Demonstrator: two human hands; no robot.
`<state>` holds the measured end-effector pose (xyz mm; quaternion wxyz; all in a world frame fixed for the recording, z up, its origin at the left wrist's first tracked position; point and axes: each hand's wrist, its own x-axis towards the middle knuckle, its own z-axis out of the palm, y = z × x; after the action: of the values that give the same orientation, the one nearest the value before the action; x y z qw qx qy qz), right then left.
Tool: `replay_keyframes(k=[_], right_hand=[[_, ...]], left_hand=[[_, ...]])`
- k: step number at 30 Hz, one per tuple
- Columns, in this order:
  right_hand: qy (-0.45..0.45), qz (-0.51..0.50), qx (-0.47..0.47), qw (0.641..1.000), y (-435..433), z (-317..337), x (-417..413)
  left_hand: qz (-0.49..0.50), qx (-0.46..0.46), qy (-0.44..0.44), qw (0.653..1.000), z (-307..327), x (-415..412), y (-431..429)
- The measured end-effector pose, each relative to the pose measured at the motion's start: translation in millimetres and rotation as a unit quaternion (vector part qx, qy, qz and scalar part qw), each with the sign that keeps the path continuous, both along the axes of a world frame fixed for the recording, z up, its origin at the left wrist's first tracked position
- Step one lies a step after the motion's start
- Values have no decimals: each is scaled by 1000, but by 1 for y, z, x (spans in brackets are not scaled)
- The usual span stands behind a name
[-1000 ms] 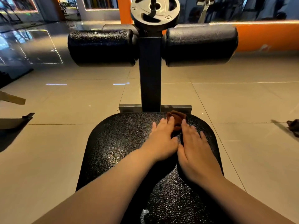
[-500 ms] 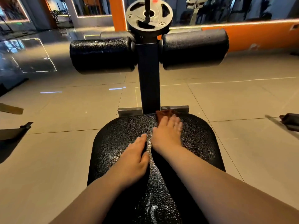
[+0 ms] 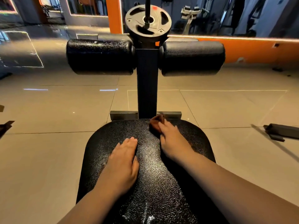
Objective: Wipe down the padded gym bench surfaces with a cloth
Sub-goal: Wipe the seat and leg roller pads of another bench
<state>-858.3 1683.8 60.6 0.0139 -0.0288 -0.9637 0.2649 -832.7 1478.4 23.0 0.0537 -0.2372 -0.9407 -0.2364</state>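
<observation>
The black padded bench seat runs away from me, with whitish streaks near its close end. A small brown cloth lies at the pad's far edge, just right of centre. My right hand presses on the cloth with its fingers laid over it; the hand is motion-blurred. My left hand rests flat on the pad's left half, fingers straight, holding nothing. Beyond the seat, two black roller pads, the left one and the right one, stick out from an upright post.
A grey weight plate hangs at the top of the post. Beige floor tiles surround the bench. A dark metal part lies on the floor at the right. An orange wall and mirrors stand behind.
My left hand has drawn back from the cloth toward me and settled flat on the pad. My right hand has taken over the cloth at the far edge.
</observation>
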Motion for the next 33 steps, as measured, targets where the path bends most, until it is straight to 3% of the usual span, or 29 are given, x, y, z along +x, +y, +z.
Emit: replay_keyframes(k=[3, 6, 8, 12, 14, 18, 20, 23, 26, 30, 33], right_hand=[[-25, 47, 25, 998, 28, 7, 5], [6, -68, 78, 995, 40, 6, -13], [13, -124, 59, 990, 16, 6, -21], [8, 50, 20, 999, -21, -7, 3], [-2, 72, 21, 997, 4, -3, 11], [26, -113, 7, 993, 55, 1, 4], [24, -160, 17, 987, 43, 1, 9], [-9, -54, 16, 998, 28, -3, 33], [-20, 41, 61, 997, 68, -5, 45], [37, -131, 17, 991, 80, -5, 48], [33, -101, 24, 994, 44, -4, 64]], left_hand=[[-5, -8, 6, 1000, 0, 1, -1], [2, -12, 17, 1000, 0, 1, 0], [3, -20, 25, 999, -1, 1, 0], [0, -22, 22, 1000, -2, 0, -1], [0, -24, 25, 999, -1, 0, 0], [0, -28, 28, 999, -1, -1, 1], [1, -28, 26, 999, -2, -1, 2], [4, -30, 24, 999, -3, -1, 1], [6, -35, 24, 999, -2, 0, 2], [7, -40, 26, 999, -1, -1, 2], [6, -44, 27, 999, -1, 0, 3]])
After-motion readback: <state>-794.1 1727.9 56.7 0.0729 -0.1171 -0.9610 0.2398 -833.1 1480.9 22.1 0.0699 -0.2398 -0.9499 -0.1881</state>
